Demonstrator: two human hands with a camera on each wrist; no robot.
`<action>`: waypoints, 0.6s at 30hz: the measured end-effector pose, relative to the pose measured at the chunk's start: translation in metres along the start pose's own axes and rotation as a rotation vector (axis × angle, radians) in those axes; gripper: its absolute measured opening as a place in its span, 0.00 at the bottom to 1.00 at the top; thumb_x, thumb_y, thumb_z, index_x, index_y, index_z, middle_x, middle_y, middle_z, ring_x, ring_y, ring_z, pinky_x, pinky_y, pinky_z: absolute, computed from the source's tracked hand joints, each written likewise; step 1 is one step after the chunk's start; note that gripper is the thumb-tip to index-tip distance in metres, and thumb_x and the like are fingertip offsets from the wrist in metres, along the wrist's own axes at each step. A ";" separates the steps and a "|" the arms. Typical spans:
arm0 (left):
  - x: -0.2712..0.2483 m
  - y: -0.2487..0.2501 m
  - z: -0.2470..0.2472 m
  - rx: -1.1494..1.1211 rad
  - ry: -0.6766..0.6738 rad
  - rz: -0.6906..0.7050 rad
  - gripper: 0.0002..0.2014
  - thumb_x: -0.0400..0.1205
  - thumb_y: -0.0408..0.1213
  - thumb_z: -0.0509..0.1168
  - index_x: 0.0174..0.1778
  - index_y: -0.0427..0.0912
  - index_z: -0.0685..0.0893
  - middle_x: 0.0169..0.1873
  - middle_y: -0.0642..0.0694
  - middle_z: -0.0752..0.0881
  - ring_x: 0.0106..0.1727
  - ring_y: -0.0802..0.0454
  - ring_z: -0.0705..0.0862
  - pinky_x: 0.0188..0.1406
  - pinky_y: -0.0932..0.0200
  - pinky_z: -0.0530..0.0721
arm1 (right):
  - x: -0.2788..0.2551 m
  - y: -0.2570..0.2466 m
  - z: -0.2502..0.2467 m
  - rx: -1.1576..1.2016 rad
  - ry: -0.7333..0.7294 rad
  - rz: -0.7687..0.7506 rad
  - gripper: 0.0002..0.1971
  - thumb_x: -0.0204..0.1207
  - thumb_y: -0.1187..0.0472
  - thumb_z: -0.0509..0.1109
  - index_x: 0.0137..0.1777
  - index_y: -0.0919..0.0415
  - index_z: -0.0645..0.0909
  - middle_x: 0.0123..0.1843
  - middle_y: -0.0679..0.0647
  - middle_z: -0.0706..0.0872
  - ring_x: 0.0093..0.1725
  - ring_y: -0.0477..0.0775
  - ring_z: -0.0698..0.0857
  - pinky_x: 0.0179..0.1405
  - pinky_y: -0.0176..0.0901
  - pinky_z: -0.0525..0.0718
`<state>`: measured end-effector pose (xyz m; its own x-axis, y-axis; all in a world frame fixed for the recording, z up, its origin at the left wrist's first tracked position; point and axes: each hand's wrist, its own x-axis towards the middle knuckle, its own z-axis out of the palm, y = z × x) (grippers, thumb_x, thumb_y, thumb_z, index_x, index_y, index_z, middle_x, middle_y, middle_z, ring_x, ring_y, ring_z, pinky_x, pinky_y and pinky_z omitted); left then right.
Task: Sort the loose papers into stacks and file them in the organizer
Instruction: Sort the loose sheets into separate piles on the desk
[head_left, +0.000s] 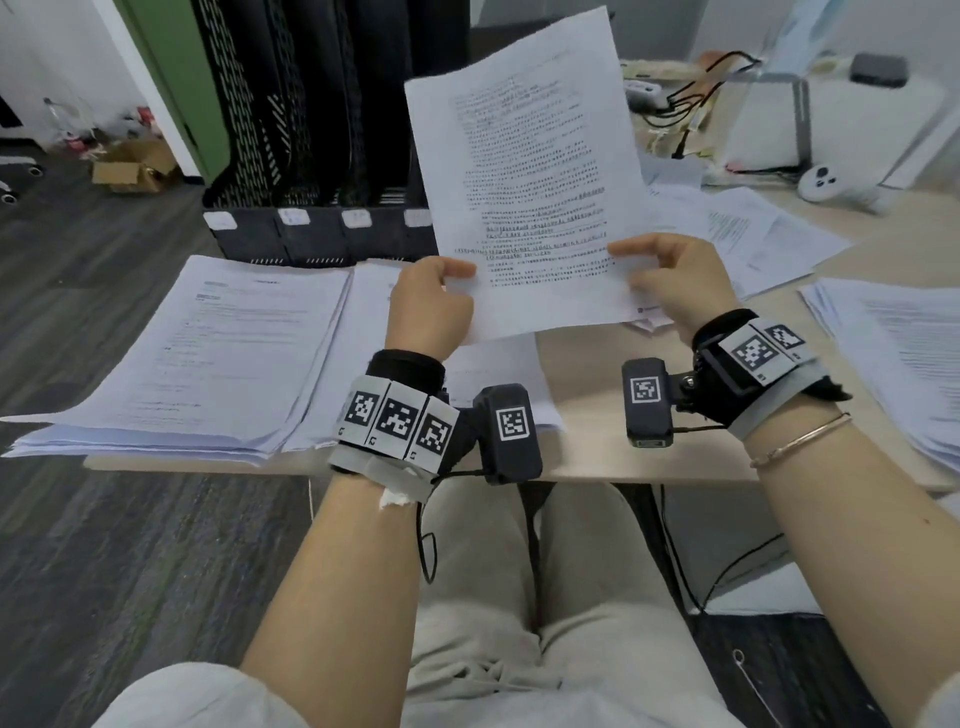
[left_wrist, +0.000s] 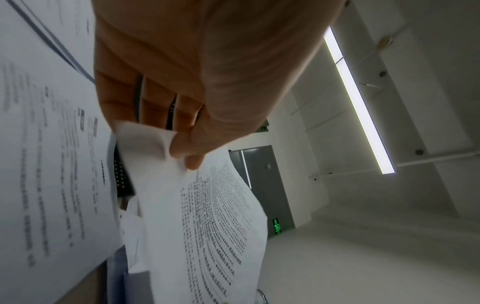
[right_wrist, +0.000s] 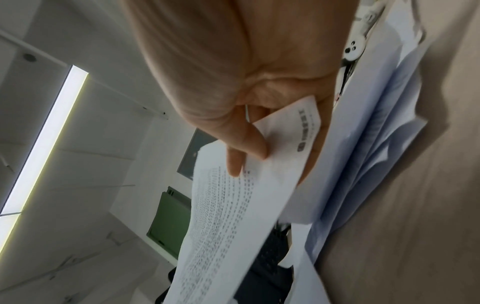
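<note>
Paper this thin is likely handling light, limp and easily creased: the sheet (head_left: 524, 176) is standing raised over the desk (head_left: 587, 358), in front of the organizer (head_left: 291, 130), bowing slightly, so gripping both bottom corners looks the sound hold. Left hand (head_left: 428, 306) is pinching the lower left corner between thumb and curled fingers (left_wrist: 135, 98); right hand (head_left: 670, 280) is pinching the lower right edge likewise. Sorted stacks (head_left: 208, 353) are lying at left, loose papers (head_left: 753, 228) scattering at right, on pale wood-look laminate. Overhead, a ceiling strip light (left_wrist: 358, 98) is glowing in a white-walled room.
</note>
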<state>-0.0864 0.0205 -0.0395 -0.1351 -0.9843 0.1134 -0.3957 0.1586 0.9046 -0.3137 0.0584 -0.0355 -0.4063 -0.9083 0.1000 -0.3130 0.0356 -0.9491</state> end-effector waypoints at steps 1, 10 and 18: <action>0.000 0.002 0.006 0.002 -0.023 -0.004 0.22 0.76 0.21 0.55 0.60 0.44 0.83 0.63 0.45 0.80 0.56 0.43 0.82 0.43 0.61 0.78 | -0.001 0.003 -0.008 -0.003 0.008 0.014 0.24 0.70 0.82 0.56 0.48 0.56 0.86 0.56 0.57 0.87 0.39 0.52 0.87 0.32 0.48 0.88; -0.005 0.029 0.061 -0.019 -0.121 0.023 0.24 0.75 0.20 0.55 0.61 0.47 0.81 0.58 0.49 0.79 0.59 0.52 0.80 0.63 0.48 0.81 | -0.007 0.033 -0.071 -0.019 0.132 0.011 0.24 0.68 0.80 0.58 0.44 0.52 0.87 0.59 0.57 0.86 0.42 0.53 0.82 0.38 0.48 0.80; -0.011 0.043 0.085 -0.059 -0.120 0.032 0.24 0.79 0.30 0.65 0.72 0.42 0.70 0.60 0.48 0.80 0.46 0.61 0.79 0.51 0.64 0.76 | -0.014 0.042 -0.102 -0.009 0.226 0.096 0.25 0.67 0.81 0.56 0.49 0.56 0.87 0.52 0.55 0.88 0.36 0.53 0.80 0.30 0.37 0.77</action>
<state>-0.1795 0.0443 -0.0369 -0.2560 -0.9619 0.0961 -0.3353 0.1815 0.9244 -0.4090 0.1155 -0.0464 -0.6163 -0.7840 0.0744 -0.2709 0.1223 -0.9548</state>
